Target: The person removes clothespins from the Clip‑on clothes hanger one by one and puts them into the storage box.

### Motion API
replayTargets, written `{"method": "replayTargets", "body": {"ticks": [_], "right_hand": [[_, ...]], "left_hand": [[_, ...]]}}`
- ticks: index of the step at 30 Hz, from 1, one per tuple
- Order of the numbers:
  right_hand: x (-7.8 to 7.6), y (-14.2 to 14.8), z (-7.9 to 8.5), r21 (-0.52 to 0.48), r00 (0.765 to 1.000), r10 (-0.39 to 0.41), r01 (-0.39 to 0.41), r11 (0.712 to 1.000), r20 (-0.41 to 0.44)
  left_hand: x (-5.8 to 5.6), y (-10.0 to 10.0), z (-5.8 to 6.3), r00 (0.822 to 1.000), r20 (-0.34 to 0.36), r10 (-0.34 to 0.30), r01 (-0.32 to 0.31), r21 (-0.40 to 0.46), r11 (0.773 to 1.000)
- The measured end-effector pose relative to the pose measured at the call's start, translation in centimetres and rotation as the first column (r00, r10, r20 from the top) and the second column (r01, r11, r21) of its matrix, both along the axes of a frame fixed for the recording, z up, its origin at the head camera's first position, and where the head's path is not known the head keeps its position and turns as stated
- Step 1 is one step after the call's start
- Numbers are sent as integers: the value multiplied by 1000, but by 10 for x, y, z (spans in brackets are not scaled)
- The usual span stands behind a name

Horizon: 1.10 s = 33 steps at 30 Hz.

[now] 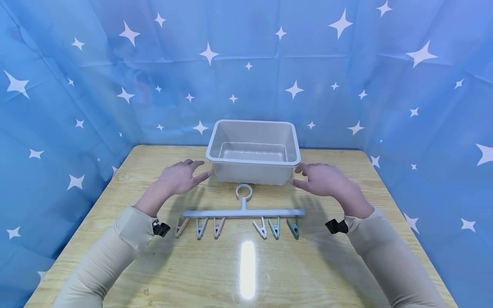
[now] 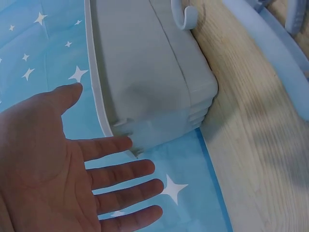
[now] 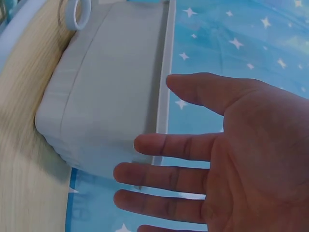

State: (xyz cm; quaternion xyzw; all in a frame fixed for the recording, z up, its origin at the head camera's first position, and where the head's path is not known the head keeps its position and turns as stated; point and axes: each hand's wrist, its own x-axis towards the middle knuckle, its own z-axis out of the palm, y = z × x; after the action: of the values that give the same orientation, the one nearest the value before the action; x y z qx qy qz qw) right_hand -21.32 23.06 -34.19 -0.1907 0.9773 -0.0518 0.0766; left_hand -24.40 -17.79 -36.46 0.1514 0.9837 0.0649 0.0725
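A grey plastic basin (image 1: 254,171) stands at the back of the table, its inside bare in the head view. At its left end is my left hand (image 1: 180,176), fingers spread and straight, the tips right by the rim. My right hand (image 1: 321,179) mirrors it at the right end, fingers extended beside the wall. Both palms face the basin in the wrist views, and neither hand holds anything. In front of the basin lies a pale blue clip hanger (image 1: 243,212) with a ring hook (image 1: 244,192). Several clothes pegs (image 1: 218,228) in muted colours hang along its bar.
The wooden table (image 1: 200,269) has a bright light reflection near the front. A blue curtain with white stars (image 1: 246,81) surrounds the table on the back and sides. Dark straps (image 1: 160,229) with small devices sit at both cuffs.
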Motion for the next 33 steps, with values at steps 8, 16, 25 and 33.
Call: {"method": "replayTargets", "body": {"ticks": [8, 16, 25, 33], "right_hand": [[-1, -8, -11, 10, 998, 33, -33, 999, 53], [-2, -17, -21, 12, 993, 69, -70, 997, 95], [-2, -19, -32, -7, 990, 92, -92, 996, 105], [2, -31, -46, -13, 987, 113, -112, 994, 115]], "left_hand": [[3, 4, -8, 999, 10, -42, 42, -2, 999], [7, 9, -21, 995, 39, -93, 94, -11, 996], [10, 15, -28, 991, 68, -116, 115, 26, 993], [17, 16, -44, 990, 98, -103, 99, 39, 994]]}}
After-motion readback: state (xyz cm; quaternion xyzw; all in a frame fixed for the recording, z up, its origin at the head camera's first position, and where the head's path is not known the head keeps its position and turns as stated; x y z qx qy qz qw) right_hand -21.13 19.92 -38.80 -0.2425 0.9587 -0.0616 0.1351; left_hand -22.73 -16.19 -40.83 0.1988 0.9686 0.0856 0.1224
